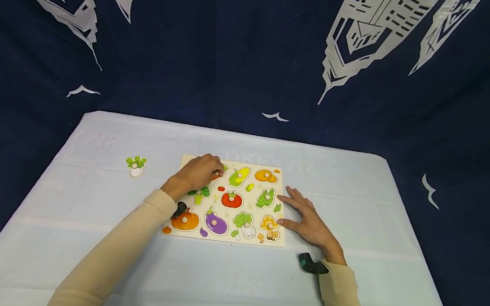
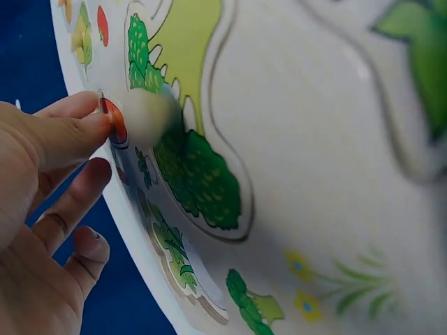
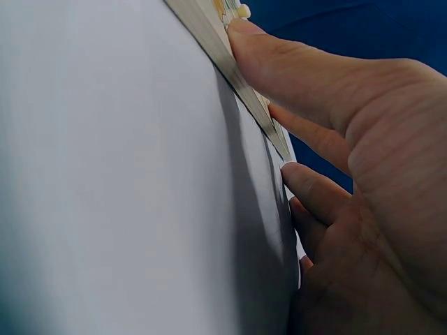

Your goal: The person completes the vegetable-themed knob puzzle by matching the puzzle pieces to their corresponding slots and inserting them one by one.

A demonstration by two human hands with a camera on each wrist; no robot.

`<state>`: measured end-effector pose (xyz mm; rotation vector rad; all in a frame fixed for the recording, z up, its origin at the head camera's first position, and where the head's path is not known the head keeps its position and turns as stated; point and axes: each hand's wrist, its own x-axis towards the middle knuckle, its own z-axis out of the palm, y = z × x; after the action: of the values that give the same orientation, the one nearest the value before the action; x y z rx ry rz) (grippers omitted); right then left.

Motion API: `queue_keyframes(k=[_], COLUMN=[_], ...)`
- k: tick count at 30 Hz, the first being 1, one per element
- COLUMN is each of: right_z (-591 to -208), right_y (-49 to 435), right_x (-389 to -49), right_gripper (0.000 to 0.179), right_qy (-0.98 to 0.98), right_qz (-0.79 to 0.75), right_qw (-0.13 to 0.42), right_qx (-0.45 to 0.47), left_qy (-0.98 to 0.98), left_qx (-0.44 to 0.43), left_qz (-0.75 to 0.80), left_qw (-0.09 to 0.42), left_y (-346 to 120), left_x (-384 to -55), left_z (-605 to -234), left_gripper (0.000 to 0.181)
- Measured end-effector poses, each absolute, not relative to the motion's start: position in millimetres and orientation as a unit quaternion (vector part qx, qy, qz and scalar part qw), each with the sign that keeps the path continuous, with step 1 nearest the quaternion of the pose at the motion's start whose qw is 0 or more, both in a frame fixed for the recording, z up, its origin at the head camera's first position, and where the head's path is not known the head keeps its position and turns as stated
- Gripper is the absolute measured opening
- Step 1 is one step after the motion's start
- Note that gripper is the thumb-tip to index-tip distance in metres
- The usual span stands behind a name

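Note:
A wooden vegetable puzzle board (image 1: pixel 254 184) lies on the table with knobbed pieces in it. My left hand (image 1: pixel 201 172) reaches over its upper left part. There its thumb and index finger pinch an orange-red puzzle piece (image 2: pixel 115 124), mostly covered by the fingers, close over the board. Just below that hand are the broccoli piece (image 1: pixel 199 196) and the pumpkin piece (image 1: pixel 185 220). On the board's right edge rests my right hand (image 1: pixel 307 220), fingers spread and fairly straight, with the thumb beside the mushroom piece (image 1: pixel 269 225).
A loose piece with green leaves and a white bulb (image 1: pixel 136 166) lies on the white tablecloth (image 1: pixel 96 199), left of the board. Dark blue patterned cloth (image 1: pixel 182 73) hangs behind the table. A black wrist device (image 1: pixel 311 263) sits by the right sleeve.

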<state>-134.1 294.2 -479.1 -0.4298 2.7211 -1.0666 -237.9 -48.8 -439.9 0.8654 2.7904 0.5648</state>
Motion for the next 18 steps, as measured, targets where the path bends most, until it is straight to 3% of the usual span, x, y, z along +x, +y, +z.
queue_keyframes(k=[7,18], right_z=[-480.5,-480.9], right_y=[294.8,294.3], right_x=[-135.4,-135.0], right_gripper=[0.07,0.069], right_qy=[0.918,0.918], right_qz=[-0.356,-0.358], right_qw=[0.09,0.09], right_qx=[-0.148,-0.145], left_qy=[0.933,0.934], left_qx=[0.283,0.225], left_qz=[0.215,0.278], left_qw=[0.053,-0.013], left_y=[-66.2,-133.4], left_x=[-230.8,-217.0], left_z=[-436.1,-430.4], left_gripper=[0.029,0.023])
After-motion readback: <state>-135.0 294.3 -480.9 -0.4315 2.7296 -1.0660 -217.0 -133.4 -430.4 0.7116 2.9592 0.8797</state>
